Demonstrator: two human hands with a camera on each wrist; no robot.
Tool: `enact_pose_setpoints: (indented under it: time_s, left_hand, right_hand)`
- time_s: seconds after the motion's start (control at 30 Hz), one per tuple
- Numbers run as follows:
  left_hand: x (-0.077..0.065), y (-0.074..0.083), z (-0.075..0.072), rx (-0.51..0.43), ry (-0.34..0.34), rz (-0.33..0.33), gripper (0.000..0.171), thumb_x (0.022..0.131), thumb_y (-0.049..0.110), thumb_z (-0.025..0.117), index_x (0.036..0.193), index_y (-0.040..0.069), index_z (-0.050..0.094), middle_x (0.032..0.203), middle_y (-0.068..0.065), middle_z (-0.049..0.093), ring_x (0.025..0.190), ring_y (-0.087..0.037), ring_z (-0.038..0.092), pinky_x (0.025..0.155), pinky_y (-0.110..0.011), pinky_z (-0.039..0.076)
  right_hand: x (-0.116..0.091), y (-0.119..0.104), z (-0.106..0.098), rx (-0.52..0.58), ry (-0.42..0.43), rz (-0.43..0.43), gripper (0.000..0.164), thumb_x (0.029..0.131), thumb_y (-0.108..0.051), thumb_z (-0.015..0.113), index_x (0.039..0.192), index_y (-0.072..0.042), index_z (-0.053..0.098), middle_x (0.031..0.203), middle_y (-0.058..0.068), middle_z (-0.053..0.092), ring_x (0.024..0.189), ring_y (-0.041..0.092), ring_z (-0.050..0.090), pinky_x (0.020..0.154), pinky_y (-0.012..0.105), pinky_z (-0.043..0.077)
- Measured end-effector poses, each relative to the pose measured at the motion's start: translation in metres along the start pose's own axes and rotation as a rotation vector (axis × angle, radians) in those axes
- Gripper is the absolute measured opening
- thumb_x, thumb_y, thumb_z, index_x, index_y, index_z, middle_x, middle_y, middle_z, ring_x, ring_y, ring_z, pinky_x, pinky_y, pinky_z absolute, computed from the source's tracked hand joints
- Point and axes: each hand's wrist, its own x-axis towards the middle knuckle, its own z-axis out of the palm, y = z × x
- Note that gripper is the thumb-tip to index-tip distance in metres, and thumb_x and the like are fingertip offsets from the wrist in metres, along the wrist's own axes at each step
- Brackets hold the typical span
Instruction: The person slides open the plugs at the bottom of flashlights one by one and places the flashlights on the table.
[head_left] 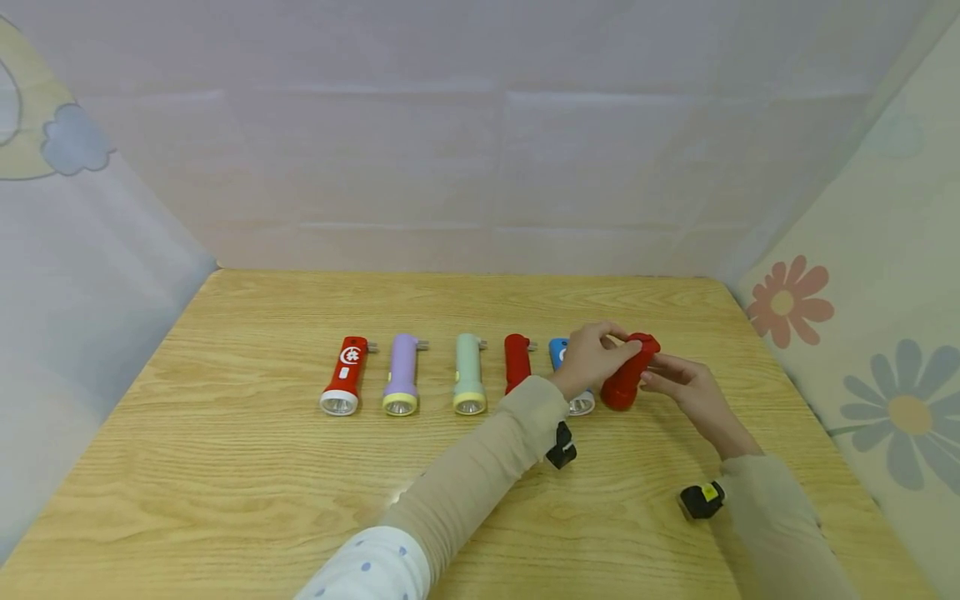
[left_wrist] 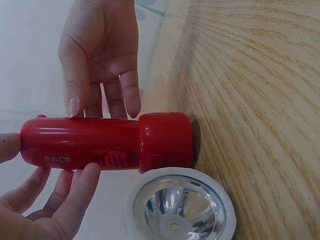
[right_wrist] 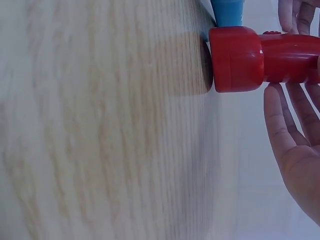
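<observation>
A red flashlight [head_left: 624,382] stands on its head at the right end of a row, lens end down on the table. My left hand [head_left: 591,360] holds its upper body, thumb at the tail and fingertips along the switch side, as the left wrist view shows. From the other side my right hand [head_left: 696,398] touches the body with thumb and fingertips, its fingers fairly straight. A blue flashlight [right_wrist: 227,12] lies right beside the red one, partly behind my left hand in the head view; its white-rimmed lens [left_wrist: 177,205] faces the left wrist camera.
To the left lie a second red flashlight [head_left: 517,358], partly covered by my left arm, a mint green one [head_left: 468,371], a purple one [head_left: 402,367] and a red one with a white rim [head_left: 347,371]. Metal plug prongs stick out from several. Fabric walls surround the wooden table [head_left: 225,500].
</observation>
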Motion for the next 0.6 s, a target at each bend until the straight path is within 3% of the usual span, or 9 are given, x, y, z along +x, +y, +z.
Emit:
enact_pose_setpoints:
  time_s: [0.37,0.6]
  left_hand:
    - [-0.0047,-0.0008,0.0021,0.009,-0.021,-0.001,0.021,0.087,0.032,0.062,0.1,0.016,0.063,0.079,0.007,0.06,0.067,-0.004,0.056,0.055,-0.021,0.048]
    - [-0.0078,-0.0029,0.0025,0.026,-0.016,0.04,0.024,0.087,0.032,0.061,0.103,0.014,0.063,0.079,0.006,0.06,0.065,-0.004,0.055,0.053,-0.021,0.048]
  right_hand:
    - [-0.0028,-0.0001,-0.002,0.016,-0.006,-0.008,0.036,0.091,-0.012,0.056,0.124,0.002,0.053,0.103,-0.014,0.062,0.089,0.007,0.061,0.076,0.022,0.05]
    - [-0.0039,-0.0026,-0.0019,0.012,-0.012,0.003,0.032,0.091,-0.012,0.057,0.121,-0.002,0.057,0.101,-0.014,0.062,0.09,0.005,0.06,0.076,0.019,0.048]
